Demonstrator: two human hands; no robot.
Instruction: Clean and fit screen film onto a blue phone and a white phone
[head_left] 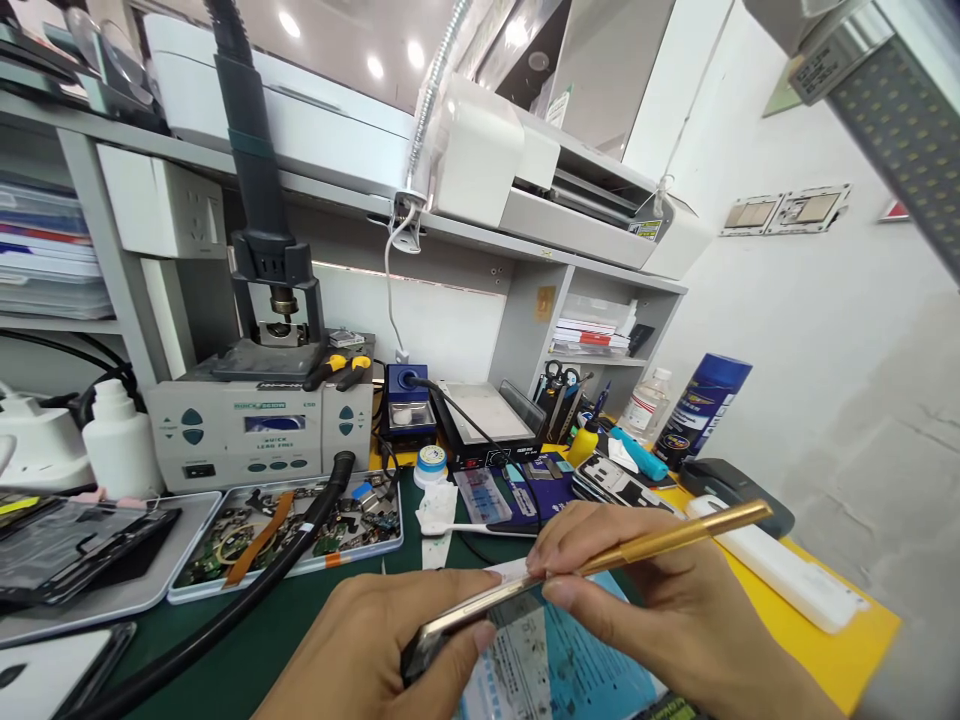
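My left hand [382, 640] grips a smartphone [450, 622], thumb below and fingers above. The phone is seen nearly edge-on, with a shiny metal rim and a dark corner toward me. In my right hand [652, 590] is a slim gold-coloured hand tool [694, 530], pinched between thumb and fingers. Its handle points up to the right, and its working end sits at the phone's far end, hidden by my fingertips. Below both hands lies a blue and white printed sheet [592, 650] with dark smudges.
A tray of small phone parts [300, 545] sits left, crossed by a thick black hose [277, 575]. Behind are a hot-air station [262, 430], a soldering iron stand [409, 410] and a heating plate [487, 415]. A blue spray can [701, 410] and a white device [787, 570] stand right.
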